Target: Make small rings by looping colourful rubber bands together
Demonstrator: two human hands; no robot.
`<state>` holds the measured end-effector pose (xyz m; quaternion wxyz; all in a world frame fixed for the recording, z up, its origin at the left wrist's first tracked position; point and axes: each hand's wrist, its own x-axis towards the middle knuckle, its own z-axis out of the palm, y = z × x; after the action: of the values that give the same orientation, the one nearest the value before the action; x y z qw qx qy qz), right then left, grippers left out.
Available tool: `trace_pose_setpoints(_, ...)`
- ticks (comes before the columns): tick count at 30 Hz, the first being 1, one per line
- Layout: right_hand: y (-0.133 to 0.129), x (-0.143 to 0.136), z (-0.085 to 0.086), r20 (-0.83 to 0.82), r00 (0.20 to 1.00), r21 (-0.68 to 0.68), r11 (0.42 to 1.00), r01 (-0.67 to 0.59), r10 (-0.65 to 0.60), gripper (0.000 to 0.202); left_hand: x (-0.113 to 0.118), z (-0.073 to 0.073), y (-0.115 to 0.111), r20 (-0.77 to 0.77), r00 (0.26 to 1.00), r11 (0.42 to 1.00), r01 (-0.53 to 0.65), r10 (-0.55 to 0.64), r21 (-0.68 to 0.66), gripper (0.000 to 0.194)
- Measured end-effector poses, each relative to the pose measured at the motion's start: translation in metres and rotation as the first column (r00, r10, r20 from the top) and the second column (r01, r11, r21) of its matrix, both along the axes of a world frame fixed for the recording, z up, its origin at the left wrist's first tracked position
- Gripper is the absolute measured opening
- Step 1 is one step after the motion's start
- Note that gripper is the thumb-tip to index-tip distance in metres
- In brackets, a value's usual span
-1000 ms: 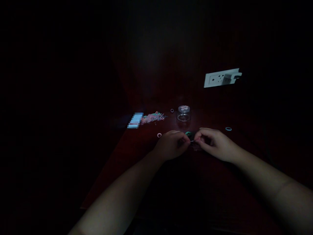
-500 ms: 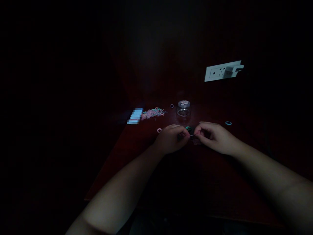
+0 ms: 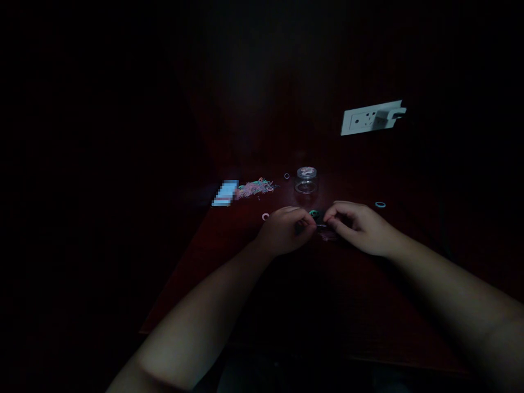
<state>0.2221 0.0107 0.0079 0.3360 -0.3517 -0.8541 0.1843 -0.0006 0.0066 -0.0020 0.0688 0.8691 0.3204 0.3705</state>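
Your left hand (image 3: 286, 232) pinches a short, thin, pale strand (image 3: 321, 225) between the near and far edges of the dark red surface (image 3: 200, 256). Your right hand (image 3: 364, 229) curls its fingertips by the strand's right end; whether they grip it, I cannot tell. A clear, lidded, round jar (image 3: 306, 187) stands towards the far edge.

A white socket (image 3: 355, 122) is on the dark wall (image 3: 262, 109), with a plug (image 3: 396, 113) in it. A bright phone (image 3: 225, 193), its screen blurry, lies on the red table (image 3: 216, 251).
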Motion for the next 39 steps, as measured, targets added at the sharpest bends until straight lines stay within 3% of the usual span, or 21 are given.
trace_pose_setpoints(8, 0.0, 0.0, -0.002, -0.022, 0.997, -0.067, 0.995, -0.075, 0.073, 0.01, 0.0, -0.001, 0.0, 0.011, 1.0, 1.0, -0.009, 0.009, -0.001, 0.004)
trace_pose_setpoints(26, 0.003, 0.003, 0.001, 0.041, 0.999, -0.013, 1.0, -0.008, 0.008, 0.014, 0.0, 0.002, -0.001, -0.018, 1.0, 1.0, -0.017, 0.016, -0.026, 0.007)
trace_pose_setpoints(30, 0.009, 0.013, 0.004, 0.132, 0.991, 0.023, 1.0, 0.007, -0.01, 0.013, -0.001, -0.001, 0.0, -0.01, 1.0, 0.999, -0.014, 0.014, -0.032, 0.006)
trace_pose_setpoints(39, 0.019, 0.018, -0.008, 0.327, 0.945, -0.084, 0.996, 0.015, 0.013, 0.012, -0.002, -0.003, 0.002, -0.003, 1.0, 0.999, 0.001, -0.001, -0.041, 0.007)
